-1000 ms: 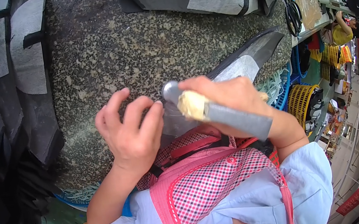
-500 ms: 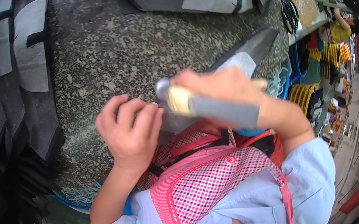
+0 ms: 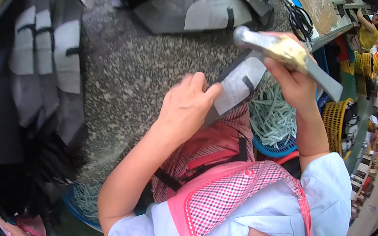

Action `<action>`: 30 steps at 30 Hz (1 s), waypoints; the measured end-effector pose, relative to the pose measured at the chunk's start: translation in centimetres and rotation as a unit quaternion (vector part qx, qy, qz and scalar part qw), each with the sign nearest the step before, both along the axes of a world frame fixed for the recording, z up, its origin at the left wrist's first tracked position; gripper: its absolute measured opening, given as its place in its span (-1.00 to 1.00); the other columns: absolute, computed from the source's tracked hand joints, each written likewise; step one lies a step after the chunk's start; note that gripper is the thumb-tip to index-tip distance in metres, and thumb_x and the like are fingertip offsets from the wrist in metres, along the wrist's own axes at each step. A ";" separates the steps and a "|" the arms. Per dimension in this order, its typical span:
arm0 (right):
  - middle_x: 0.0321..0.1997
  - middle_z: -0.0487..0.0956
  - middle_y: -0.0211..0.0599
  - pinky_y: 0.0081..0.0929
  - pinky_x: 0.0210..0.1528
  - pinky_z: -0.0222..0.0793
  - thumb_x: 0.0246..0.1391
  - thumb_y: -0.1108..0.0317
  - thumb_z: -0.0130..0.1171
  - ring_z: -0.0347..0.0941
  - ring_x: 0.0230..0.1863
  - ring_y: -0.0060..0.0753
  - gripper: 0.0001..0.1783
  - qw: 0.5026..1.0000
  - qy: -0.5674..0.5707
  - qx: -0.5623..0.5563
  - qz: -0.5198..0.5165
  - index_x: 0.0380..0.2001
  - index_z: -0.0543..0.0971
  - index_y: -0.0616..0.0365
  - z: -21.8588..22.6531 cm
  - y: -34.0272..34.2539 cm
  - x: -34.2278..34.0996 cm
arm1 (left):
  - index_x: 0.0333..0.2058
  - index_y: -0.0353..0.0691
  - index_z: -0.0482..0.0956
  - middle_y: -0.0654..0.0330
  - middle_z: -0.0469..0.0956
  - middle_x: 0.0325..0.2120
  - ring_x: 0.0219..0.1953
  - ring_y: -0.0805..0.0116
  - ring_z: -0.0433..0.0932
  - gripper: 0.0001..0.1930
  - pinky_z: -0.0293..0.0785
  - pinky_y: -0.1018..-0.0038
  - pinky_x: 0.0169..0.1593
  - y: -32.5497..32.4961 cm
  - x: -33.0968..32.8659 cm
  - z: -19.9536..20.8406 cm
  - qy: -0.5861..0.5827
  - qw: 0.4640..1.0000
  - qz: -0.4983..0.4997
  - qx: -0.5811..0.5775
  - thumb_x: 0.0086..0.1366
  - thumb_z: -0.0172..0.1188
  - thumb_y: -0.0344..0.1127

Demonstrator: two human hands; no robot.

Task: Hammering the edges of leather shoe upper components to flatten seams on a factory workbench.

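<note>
In my right hand point(image 3: 297, 83) is a hammer point(image 3: 284, 51), raised over the right side of the worktop. Its round steel face points to the upper left and its flat wedge end to the lower right; most of the handle is hidden. A dark grey panel point(image 3: 238, 85) with a light grey patch and a short dark strip lies aslant at the near edge. My left hand point(image 3: 186, 103) is closed on the left end of that panel, thumb against the patch. The fingertips are partly blurred.
Similar panels lie stacked at the back point(image 3: 192, 11) and overlap on the left point(image 3: 37, 68). The speckled stone worktop point(image 3: 127, 73) lies between them. Blue baskets of pale strips point(image 3: 273, 119) stand below the edge. Black-handled scissors point(image 3: 301, 23) lie at right. Other people appear at both sides.
My right hand has lifted the hammer up and to the right. The left hand has moved right onto the panel. The view has shifted, showing more of the left stack.
</note>
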State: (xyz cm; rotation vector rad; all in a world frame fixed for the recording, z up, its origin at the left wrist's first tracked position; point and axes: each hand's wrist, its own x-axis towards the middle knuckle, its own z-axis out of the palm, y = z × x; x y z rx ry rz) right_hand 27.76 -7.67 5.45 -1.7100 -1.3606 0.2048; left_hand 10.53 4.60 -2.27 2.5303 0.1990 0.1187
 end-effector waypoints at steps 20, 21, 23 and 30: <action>-0.44 0.59 -0.13 -0.24 -0.42 0.47 0.06 0.29 0.14 0.56 -0.42 -0.04 -0.71 0.982 -0.126 0.026 -0.137 -0.13 0.45 0.07 -4.4 2.3 11.2 | -0.08 -0.22 0.52 0.04 0.50 -0.16 -0.05 0.07 0.42 -0.62 0.32 0.29 0.05 10.8 8.9 9.1 -0.108 0.965 0.200 0.133 0.10 0.28 -0.30; -0.47 0.58 -0.10 -0.21 -0.44 0.47 0.07 0.28 0.11 0.56 -0.44 -0.02 -0.72 0.981 -0.120 -0.043 -0.148 -0.14 0.42 0.09 -5.2 3.2 11.4 | 0.03 -0.18 0.44 0.02 0.46 -0.07 0.03 0.03 0.36 -0.48 0.27 0.26 0.11 10.9 12.5 8.4 -0.154 0.961 0.151 0.175 0.08 0.31 -0.20; -0.54 0.57 -0.05 -0.15 -0.46 0.47 0.09 0.24 0.03 0.56 -0.48 0.01 -0.72 0.976 -0.131 -0.100 -0.142 -0.21 0.36 0.17 -4.8 4.2 10.8 | 0.15 -0.09 0.35 0.03 0.37 0.08 0.19 0.01 0.22 -0.36 0.20 0.26 0.18 12.2 18.2 6.9 -0.117 0.964 0.097 0.217 0.09 0.27 -0.05; -0.49 0.57 -0.12 -0.22 -0.47 0.45 -0.13 0.40 0.16 0.55 -0.46 -0.03 -0.53 0.973 -0.151 -0.109 -0.140 -0.08 0.32 0.13 -7.4 1.9 10.8 | -0.20 -0.10 0.52 0.15 0.57 -0.37 -0.41 0.26 0.57 -0.80 0.45 0.37 -0.40 23.6 12.1 12.4 -0.185 0.641 0.387 0.637 0.29 -0.08 -0.35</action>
